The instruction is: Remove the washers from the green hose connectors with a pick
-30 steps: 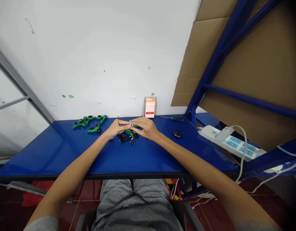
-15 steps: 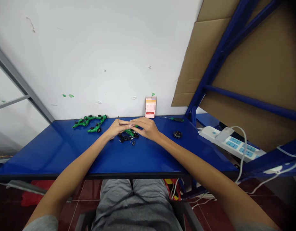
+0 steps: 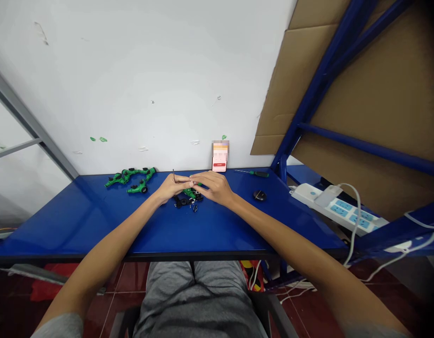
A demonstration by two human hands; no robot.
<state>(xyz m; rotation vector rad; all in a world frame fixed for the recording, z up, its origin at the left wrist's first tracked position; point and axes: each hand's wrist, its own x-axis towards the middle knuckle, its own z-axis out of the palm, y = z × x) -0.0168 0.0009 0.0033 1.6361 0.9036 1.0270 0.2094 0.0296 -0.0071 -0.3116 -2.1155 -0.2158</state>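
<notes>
Above the blue table, my left hand and my right hand meet at the fingertips. Both are closed in a pinch, and whatever small thing lies between the fingertips is hidden. A thin dark rod sticks up from my left hand, its lower part covered by the fingers. Beneath and just behind the hands lies a green jointed part, partly covered by them. Several small black pieces are scattered on the table in front of it, with one round black piece nearest me.
More green jointed pipe-like parts lie at the table's left back. A phone leans on the wall. To the right are a green-handled screwdriver, a black mouse-like object and a white power strip with cables. Blue frame bars stand beyond.
The view has shifted very slightly. Both hands keep the same pose with fingertips together, and the parts on the table stay put.
</notes>
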